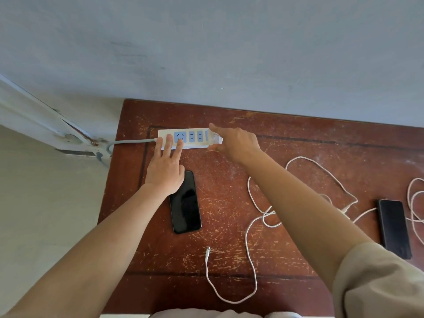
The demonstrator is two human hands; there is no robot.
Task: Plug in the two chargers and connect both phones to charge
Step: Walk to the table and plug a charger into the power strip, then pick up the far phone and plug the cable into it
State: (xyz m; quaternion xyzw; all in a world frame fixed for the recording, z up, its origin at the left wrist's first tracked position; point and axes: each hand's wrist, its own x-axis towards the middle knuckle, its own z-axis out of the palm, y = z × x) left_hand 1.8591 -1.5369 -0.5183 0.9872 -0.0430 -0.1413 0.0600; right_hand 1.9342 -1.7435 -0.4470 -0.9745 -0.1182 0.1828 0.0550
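Observation:
A white power strip (195, 136) with blue sockets lies at the back of the scratched brown table (229, 180). My left hand (165, 166) presses flat on the strip's left end, fingers apart. My right hand (234, 143) grips a white charger (215, 141) at the strip's right end socket. Its white cable (250, 226) loops over the table, and the free plug end (207, 250) lies near the front. A black phone (185, 203) lies face up below my left hand. A second black phone (393, 228) lies at the right with a cable at its top end.
The strip's grey cord (130, 141) runs off the table's left edge towards a pale metal frame (68, 136). A second white cable (415, 203) coils at the far right edge. A blue-grey wall (206, 53) stands directly behind the table.

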